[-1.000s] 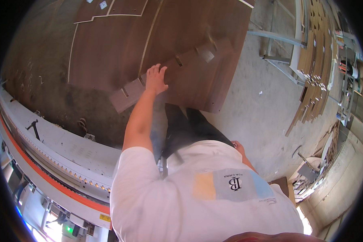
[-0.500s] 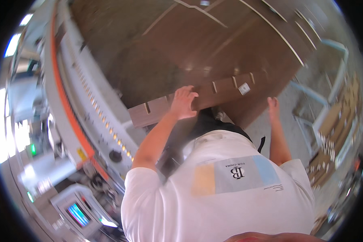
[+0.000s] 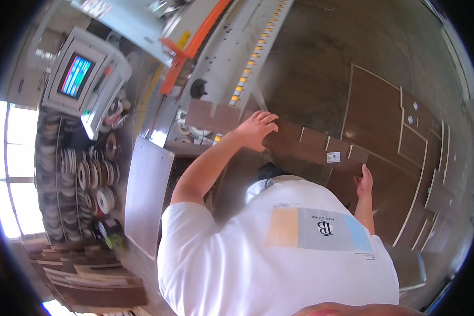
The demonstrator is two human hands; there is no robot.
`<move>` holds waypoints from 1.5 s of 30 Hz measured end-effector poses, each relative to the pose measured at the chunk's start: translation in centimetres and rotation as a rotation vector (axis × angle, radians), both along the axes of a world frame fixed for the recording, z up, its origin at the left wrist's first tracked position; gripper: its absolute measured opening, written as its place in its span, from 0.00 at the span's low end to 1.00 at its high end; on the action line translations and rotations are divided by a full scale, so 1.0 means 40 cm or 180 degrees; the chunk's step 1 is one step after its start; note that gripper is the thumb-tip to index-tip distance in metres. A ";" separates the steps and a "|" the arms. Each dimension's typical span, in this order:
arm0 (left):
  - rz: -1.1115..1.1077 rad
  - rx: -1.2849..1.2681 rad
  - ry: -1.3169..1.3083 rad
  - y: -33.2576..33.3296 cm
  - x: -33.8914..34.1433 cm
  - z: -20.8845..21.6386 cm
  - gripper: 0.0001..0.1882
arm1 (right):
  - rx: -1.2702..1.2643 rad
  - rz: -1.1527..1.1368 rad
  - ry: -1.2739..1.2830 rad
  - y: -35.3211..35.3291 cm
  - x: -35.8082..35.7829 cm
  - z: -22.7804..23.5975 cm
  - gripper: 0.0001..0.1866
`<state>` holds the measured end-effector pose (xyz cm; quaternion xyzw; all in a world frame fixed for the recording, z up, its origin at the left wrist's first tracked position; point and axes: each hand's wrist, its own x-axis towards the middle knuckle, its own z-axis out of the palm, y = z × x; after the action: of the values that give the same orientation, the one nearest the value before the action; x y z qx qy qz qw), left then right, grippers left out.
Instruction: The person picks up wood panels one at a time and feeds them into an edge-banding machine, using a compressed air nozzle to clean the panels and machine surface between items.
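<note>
A long brown notched board [image 3: 305, 143] with a white label lies slantwise in front of me. My left hand [image 3: 257, 130] spans it, thumb toward its near edge and fingers toward the far one, closed on it. The board's left end reaches over the machine's side. My right hand [image 3: 364, 181] is at the board's right end, thumb up and fingers loosely bent. The thumb tip is close to the corner; whether it touches cannot be made out. Nothing shows in that hand.
A grey machine with a row of yellow rollers [image 3: 243, 80] and an orange rail stands to the left, near a control screen [image 3: 76, 75]. Reels of edging [image 3: 92, 174] fill a rack. Large brown panels [image 3: 376, 108] are at the right, and stacked boards [image 3: 97, 289] lower left.
My view has swung left, bringing the reel rack into sight. The board stays with my left hand and its left end now overlaps the machine. My right hand has come closer to the right end.
</note>
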<state>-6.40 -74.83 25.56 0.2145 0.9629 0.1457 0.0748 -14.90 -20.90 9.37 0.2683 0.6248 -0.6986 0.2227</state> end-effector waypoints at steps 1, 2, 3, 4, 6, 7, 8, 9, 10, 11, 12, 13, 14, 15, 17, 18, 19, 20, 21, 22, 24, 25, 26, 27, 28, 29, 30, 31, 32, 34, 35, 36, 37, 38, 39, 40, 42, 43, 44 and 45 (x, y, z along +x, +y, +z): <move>0.0085 -0.0074 -0.0013 -0.036 0.018 0.011 0.36 | -0.0030 0.0057 0.0052 -0.050 -0.002 0.026 0.15; 0.0205 -0.0087 0.0050 -0.072 0.039 0.005 0.36 | -0.0015 0.0168 0.0025 -0.083 -0.008 0.033 0.15; 0.0307 -0.0124 0.0155 -0.122 0.047 -0.008 0.35 | -0.0021 0.0259 0.0041 -0.132 -0.021 0.027 0.15; 0.0410 -0.0157 0.0245 -0.164 0.056 -0.027 0.35 | -0.0019 0.0352 0.0042 -0.178 -0.035 0.020 0.15; 0.0877 -0.0051 0.0289 -0.238 0.077 -0.072 0.36 | 0.0204 0.0671 0.0063 -0.261 -0.063 -0.001 0.15; 0.1134 -0.0003 0.0363 -0.264 0.089 -0.085 0.36 | 0.0323 0.0762 0.0044 -0.290 -0.064 -0.014 0.14; 0.1386 0.0042 0.0437 -0.289 0.100 -0.097 0.37 | 0.0441 0.0847 0.0025 -0.308 -0.066 -0.020 0.14; 0.1713 0.0276 0.0483 -0.302 0.118 -0.106 0.38 | 0.0355 0.0823 0.0077 -0.341 -0.066 -0.007 0.14; 0.2163 0.0499 0.0791 -0.304 0.131 -0.116 0.38 | 0.0414 0.0995 0.0103 -0.349 -0.071 -0.006 0.19; 0.2606 0.0727 0.1095 -0.307 0.143 -0.129 0.37 | 0.0476 0.1160 0.0127 -0.358 -0.075 -0.007 0.25; 0.3073 0.0972 0.1383 -0.319 0.156 -0.151 0.37 | 0.0558 0.1343 0.0140 -0.367 -0.079 -0.001 0.30; 0.3613 0.0741 0.1701 -0.348 0.174 -0.189 0.38 | 0.0690 0.1499 0.0150 -0.384 -0.082 0.007 0.31; 0.4218 0.1162 0.1714 -0.372 0.183 -0.229 0.40 | 0.0765 0.1489 0.0156 -0.398 -0.079 0.015 0.29; 0.4828 0.1580 0.1706 -0.389 0.188 -0.240 0.41 | 0.0834 0.1489 0.0152 -0.413 -0.074 0.026 0.27; 0.5476 0.2504 0.1486 -0.435 0.188 -0.264 0.43 | 0.1062 0.1773 0.0155 -0.434 -0.079 0.052 0.22; 0.5492 0.3022 0.1267 -0.462 0.169 -0.257 0.45 | 0.1240 0.2046 0.0155 -0.433 -0.083 0.075 0.20; 0.5490 0.3511 0.1082 -0.491 0.158 -0.253 0.46 | 0.1382 0.2337 0.0166 -0.448 -0.090 0.099 0.18; 0.5526 0.3592 0.1061 -0.509 0.147 -0.262 0.46 | 0.1406 0.2349 0.0241 -0.463 -0.089 0.119 0.17; 0.5556 0.3655 0.1036 -0.526 0.136 -0.268 0.47 | 0.1414 0.2355 0.0306 -0.498 -0.073 0.149 0.17; 0.5588 0.3719 0.1011 -0.535 0.128 -0.276 0.48 | 0.1423 0.2363 0.0370 -0.519 -0.068 0.167 0.16; 0.5699 0.4151 0.0948 -0.540 0.114 -0.278 0.47 | 0.1504 0.2545 0.0421 -0.531 -0.080 0.169 0.15; 0.5741 0.4361 0.0906 -0.542 0.105 -0.274 0.47 | 0.1567 0.2548 0.0437 -0.551 -0.077 0.183 0.15; 0.5720 0.4551 0.1006 -0.544 0.098 -0.282 0.46 | 0.1632 0.2553 0.0452 -0.568 -0.080 0.190 0.14; 0.5696 0.4737 0.1098 -0.543 0.094 -0.290 0.45 | 0.1573 0.2606 0.0449 -0.570 -0.087 0.188 0.14; 0.5669 0.4923 0.1192 -0.542 0.090 -0.299 0.44 | 0.1514 0.2658 0.0445 -0.570 -0.097 0.186 0.14; 0.5593 0.5048 0.1226 -0.544 0.086 -0.308 0.44 | 0.1456 0.2709 0.0441 -0.569 -0.105 0.185 0.15; 0.5506 0.5151 0.1286 -0.555 0.077 -0.307 0.43 | 0.1474 0.2684 0.0457 -0.582 -0.113 0.186 0.15; 0.5416 0.5254 0.1345 -0.563 0.069 -0.306 0.43 | 0.1492 0.2658 0.0473 -0.591 -0.121 0.190 0.16; 0.5412 0.5340 0.1340 -0.564 0.065 -0.306 0.43 | 0.1510 0.2631 0.0489 -0.599 -0.129 0.195 0.16; 0.5356 0.5509 0.1342 -0.566 0.049 -0.294 0.44 | 0.1587 0.2666 0.0578 -0.620 -0.149 0.201 0.19; 0.5362 0.5495 0.1351 -0.570 0.038 -0.289 0.44 | 0.1626 0.2683 0.0622 -0.629 -0.160 0.200 0.20; 0.5380 0.5498 0.1349 -0.568 0.029 -0.287 0.44 | 0.1621 0.2689 0.0569 -0.627 -0.172 0.197 0.19; 0.5400 0.5501 0.1347 -0.568 0.017 -0.286 0.44 | 0.1616 0.2695 0.0515 -0.622 -0.188 0.194 0.18; 0.5366 0.5454 0.1338 -0.574 0.005 -0.290 0.44 | 0.1611 0.2702 0.0460 -0.618 -0.204 0.190 0.17; 0.5334 0.5416 0.1333 -0.582 -0.010 -0.296 0.44 | 0.1622 0.2710 0.0508 -0.613 -0.224 0.183 0.17; 0.5302 0.5377 0.1326 -0.588 -0.027 -0.302 0.44 | 0.1634 0.2718 0.0555 -0.610 -0.244 0.173 0.17; 0.5327 0.5376 0.1325 -0.596 -0.067 -0.304 0.43 | 0.1583 0.2648 0.0640 -0.611 -0.283 0.154 0.17; 0.5333 0.5374 0.1323 -0.600 -0.090 -0.299 0.43 | 0.1521 0.2568 0.0677 -0.615 -0.303 0.145 0.17; 0.5322 0.5414 0.1296 -0.605 -0.113 -0.304 0.43 | 0.1461 0.2484 0.0712 -0.617 -0.324 0.137 0.17; 0.5305 0.5441 0.1280 -0.614 -0.136 -0.314 0.43 | 0.1508 0.2490 0.0687 -0.632 -0.347 0.146 0.17</move>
<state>-11.85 -99.38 12.99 -0.4726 0.3931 0.7024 -0.3589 -28.77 -46.18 15.22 -0.0181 0.8409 -0.4242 0.3356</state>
